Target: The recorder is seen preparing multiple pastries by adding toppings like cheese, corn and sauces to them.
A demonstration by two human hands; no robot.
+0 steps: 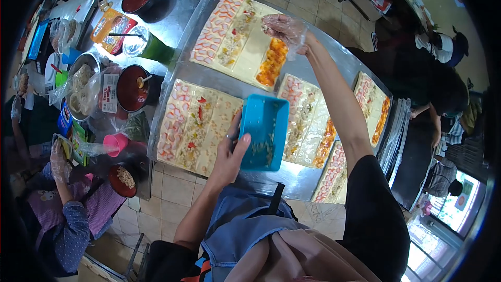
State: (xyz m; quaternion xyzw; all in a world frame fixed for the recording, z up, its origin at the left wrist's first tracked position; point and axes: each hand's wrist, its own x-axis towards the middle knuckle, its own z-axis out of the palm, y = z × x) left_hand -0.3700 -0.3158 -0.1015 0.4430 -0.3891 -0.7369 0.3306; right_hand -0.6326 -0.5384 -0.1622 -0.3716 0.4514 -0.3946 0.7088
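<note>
My left hand [233,150] grips the left side of a blue plastic tub [262,133], its thumb over the rim; pale crumbly bits lie in the tub. Over the upper dough sheet [250,56], my right hand [285,33] wears a clear plastic glove. Its fingers are bunched and pale bits show at the tips. That sheet bears rows of pink-and-white slices, a chopped mixture and orange-red sauce, with a plain strip between. The lower left dough sheet [200,125] has slices, chopped mixture and scattered bits. More topped dough sheets [307,121] lie to the right.
The steel table [231,76] is covered in clear film. On the left stand bowls of red sauce [133,88], a green-filled container [156,49], a pink cup [116,145] and a metal bowl [80,86]. A gloved co-worker [70,219] is lower left; other people are at right, near stacked trays [397,137].
</note>
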